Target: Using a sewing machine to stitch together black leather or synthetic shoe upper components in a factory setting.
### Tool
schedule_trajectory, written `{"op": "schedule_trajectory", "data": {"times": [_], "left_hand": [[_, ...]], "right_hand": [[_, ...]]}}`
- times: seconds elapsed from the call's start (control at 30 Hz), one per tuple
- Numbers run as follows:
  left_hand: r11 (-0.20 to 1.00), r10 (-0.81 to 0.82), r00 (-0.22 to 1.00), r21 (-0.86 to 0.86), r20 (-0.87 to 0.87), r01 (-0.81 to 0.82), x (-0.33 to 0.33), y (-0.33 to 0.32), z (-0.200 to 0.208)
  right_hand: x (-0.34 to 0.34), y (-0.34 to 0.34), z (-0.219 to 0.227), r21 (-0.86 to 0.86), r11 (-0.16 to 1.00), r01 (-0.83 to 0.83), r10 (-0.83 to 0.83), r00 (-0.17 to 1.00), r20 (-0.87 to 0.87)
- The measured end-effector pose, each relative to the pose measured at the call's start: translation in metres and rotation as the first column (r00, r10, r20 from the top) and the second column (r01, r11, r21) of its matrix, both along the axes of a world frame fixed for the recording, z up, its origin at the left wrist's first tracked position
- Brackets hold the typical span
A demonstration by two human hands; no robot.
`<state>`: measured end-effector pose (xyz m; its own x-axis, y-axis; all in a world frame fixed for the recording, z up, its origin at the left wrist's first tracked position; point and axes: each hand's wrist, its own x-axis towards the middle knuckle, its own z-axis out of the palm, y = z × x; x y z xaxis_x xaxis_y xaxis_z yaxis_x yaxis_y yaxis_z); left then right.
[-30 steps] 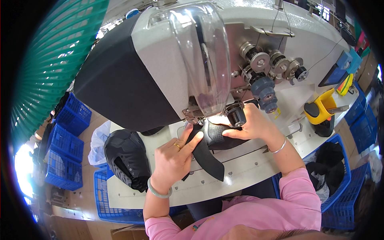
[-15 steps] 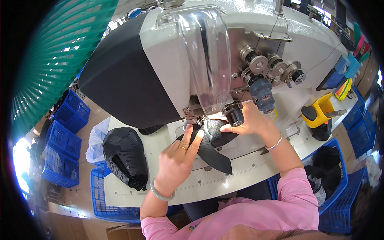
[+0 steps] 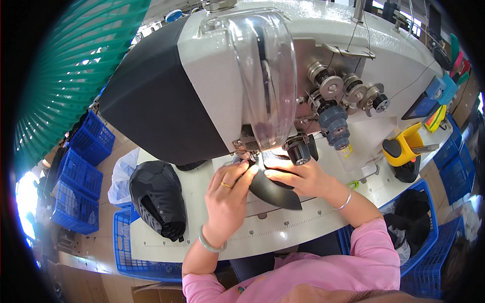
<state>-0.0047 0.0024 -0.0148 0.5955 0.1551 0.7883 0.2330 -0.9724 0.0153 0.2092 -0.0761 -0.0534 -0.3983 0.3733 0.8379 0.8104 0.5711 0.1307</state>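
Note:
Under the needle area of a white and black sewing machine (image 3: 202, 76) lies a dark shoe upper, mostly hidden by my hands and the machine. A curved black textured strip (image 3: 283, 197) hangs from it toward me. My left hand (image 3: 227, 194) is closed, its fingertips pinching the work at the strip's upper end, close to the presser foot (image 3: 251, 155). From the right, my right hand (image 3: 305, 179) holds the work, fingers pointing left across it beside the strip. A finished-looking black shoe upper (image 3: 156, 199) rests on the table at the left.
Along the white table's (image 3: 273, 237) front edge runs a ruler scale. Green-handled snips (image 3: 355, 185) lie right of my hand, near a yellow and black holder (image 3: 404, 146). Blue crates (image 3: 76, 202) stand on both sides; a green fan grille (image 3: 76, 65) is at upper left.
My right hand has come down and left, its fingers now beside the strip. My left fingers have drawn together from a spread pose. The strip has shifted slightly right, and green-handled snips now show.

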Motion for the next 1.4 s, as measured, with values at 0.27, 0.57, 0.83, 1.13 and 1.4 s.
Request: {"op": "schedule_trajectory", "data": {"times": [0.27, 0.57, 0.83, 1.13, 1.4], "left_hand": [[0.931, -0.001, 0.997, -0.363, 0.071, 0.027, 0.003, -0.005, 0.009], [0.999, 0.029, 0.999, 0.036, -0.015, -0.028, 0.003, -0.006, 0.002], [0.999, 0.046, 0.999, 0.018, -0.029, -0.045, 0.004, -0.009, 0.004], [0.997, 0.052, 0.998, 0.058, -0.038, -0.05, 0.008, -0.005, 0.01], [0.993, -0.055, 0.998, 0.109, 0.011, 0.054, 0.005, 0.006, 0.01]], "right_hand": [[0.007, -0.005, 0.015, -0.218, 0.974, -0.057, 0.054, 0.998, -0.02], [0.006, -0.005, 0.016, -0.214, 0.963, -0.165, 0.117, 0.968, -0.22], [0.002, -0.003, 0.02, -0.126, 0.981, -0.151, 0.124, 0.972, -0.199], [0.003, 0.001, 0.02, -0.131, 0.984, -0.123, 0.096, 0.975, -0.199], [0.002, 0.003, 0.026, -0.116, 0.991, -0.072, 0.062, 0.994, -0.091]]}}
